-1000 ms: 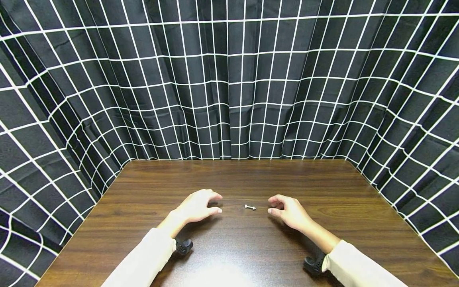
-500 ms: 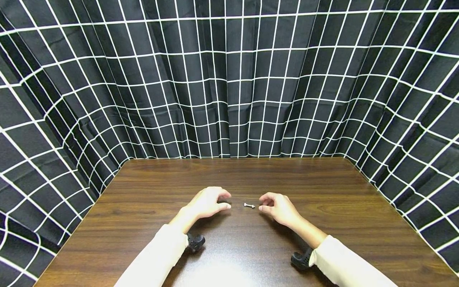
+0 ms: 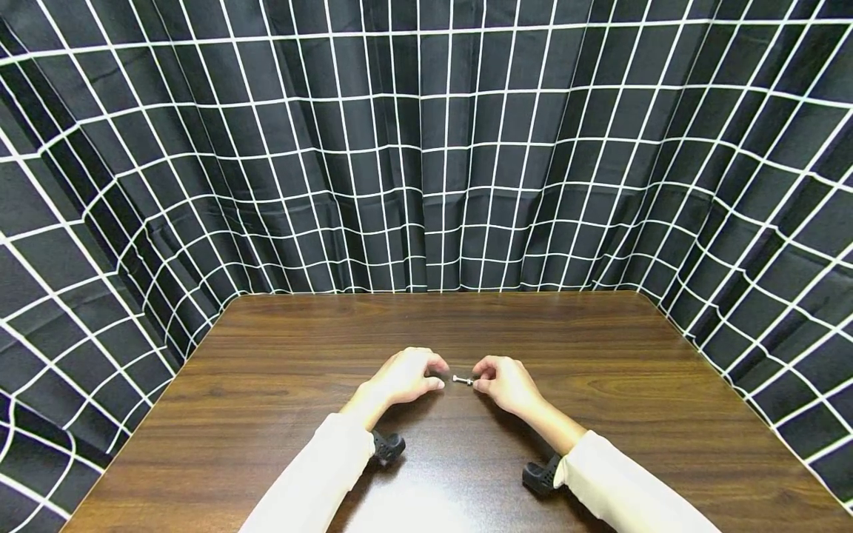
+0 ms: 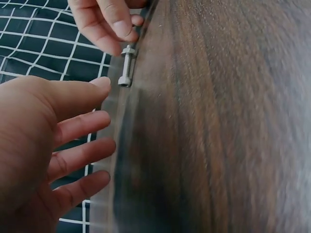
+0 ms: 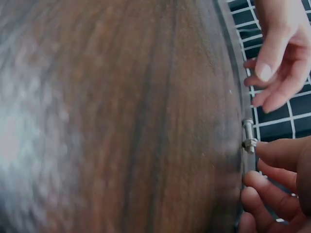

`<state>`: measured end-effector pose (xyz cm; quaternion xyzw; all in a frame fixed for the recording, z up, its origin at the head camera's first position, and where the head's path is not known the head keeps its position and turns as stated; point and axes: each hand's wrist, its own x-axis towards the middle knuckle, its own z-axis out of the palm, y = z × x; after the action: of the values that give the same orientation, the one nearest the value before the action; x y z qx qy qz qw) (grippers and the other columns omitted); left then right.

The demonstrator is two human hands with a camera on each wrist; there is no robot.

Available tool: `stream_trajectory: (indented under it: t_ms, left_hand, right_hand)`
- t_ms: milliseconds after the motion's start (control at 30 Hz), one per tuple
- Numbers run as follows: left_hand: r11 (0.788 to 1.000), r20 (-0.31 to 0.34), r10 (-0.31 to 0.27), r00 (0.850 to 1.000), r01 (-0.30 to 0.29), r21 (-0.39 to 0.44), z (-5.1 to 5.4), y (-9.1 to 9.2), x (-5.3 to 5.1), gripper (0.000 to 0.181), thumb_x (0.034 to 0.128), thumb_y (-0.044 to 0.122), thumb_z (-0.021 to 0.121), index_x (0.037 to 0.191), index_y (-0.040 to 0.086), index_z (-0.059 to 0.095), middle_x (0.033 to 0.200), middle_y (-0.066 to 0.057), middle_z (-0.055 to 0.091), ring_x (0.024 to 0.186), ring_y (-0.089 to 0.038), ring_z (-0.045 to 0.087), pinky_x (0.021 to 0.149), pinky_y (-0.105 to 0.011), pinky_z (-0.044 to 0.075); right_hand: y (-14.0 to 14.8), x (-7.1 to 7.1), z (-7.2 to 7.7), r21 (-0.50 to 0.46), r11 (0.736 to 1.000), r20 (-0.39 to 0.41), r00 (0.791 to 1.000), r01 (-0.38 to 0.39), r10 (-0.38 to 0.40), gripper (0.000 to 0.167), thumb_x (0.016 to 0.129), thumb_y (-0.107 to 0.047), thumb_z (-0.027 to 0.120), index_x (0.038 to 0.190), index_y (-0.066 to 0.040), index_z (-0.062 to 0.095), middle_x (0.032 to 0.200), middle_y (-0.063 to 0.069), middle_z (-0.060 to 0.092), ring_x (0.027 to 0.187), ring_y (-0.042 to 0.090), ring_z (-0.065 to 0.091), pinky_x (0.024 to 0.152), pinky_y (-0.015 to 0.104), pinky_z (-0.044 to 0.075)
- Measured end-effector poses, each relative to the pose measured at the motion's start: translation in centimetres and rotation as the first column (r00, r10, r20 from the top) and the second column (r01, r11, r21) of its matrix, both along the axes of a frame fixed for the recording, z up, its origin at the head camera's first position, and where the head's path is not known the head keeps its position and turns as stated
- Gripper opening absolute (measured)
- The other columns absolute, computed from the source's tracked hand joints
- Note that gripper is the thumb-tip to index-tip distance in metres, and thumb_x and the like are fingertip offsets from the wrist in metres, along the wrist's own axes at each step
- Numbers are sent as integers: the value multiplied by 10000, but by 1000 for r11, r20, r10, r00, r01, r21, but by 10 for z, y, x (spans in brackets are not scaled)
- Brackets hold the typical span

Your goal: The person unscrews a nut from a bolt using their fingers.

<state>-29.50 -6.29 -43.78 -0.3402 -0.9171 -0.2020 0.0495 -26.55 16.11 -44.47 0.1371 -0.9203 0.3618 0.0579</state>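
Note:
A small metal bolt with a nut on its right end (image 3: pixel 463 380) lies on the wooden table between the two hands. The left hand (image 3: pixel 406 376) is just left of the bolt's head, thumb and fingers apart, holding nothing. At the nut end is the right hand (image 3: pixel 508 383), its thumb and fingers bent around a gap; the thumb tip is at or very near the nut. The left wrist view shows the bolt (image 4: pixel 127 66) beyond the left thumb (image 4: pixel 80 97). In the right wrist view, the nut (image 5: pixel 250 144) is beside the right thumb tip.
The brown wooden table (image 3: pixel 320 326) extends around both hands. Dark curtains with a white grid (image 3: pixel 440 170) stand behind it and at both sides. A black wrist device (image 3: pixel 389 448) hangs under the left cuff, another (image 3: pixel 541 475) under the right.
Both hands have moved inward toward the bolt, the left hand rightward and the right hand leftward. The bolt lies in nearly the same place.

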Motion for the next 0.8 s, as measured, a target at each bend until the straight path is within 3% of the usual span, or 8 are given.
stream_trajectory:
  t_ms: [133,333,800]
  left_hand:
    - [1000,-5,9,1000,-10,-24,-4,5,-2,231,832,268,752,1049,194,725,1011,88,701,987,-119,635,842,-320,476]
    - [999,1,36,999,-36,-17,-5,12,-5,191,823,263,759,1003,206,735,945,111,695,920,-91,634,806,-305,477]
    - [992,42,126,991,-126,6,-9,25,-7,101,800,273,784,875,224,736,844,124,639,777,-54,592,709,-293,465]
  right_hand:
    - [-4,-1,0,20,1000,8,1000,23,-23,142,764,-29,758,892,-58,702,662,-61,591,576,90,496,563,279,401]
    - [-7,-4,1,37,998,25,998,48,-49,106,764,-38,764,831,-86,698,661,-61,610,617,98,527,614,317,420]
    - [-10,-7,-3,96,993,-8,997,71,-71,115,748,-91,778,715,-141,680,622,-92,600,596,89,524,595,339,427]
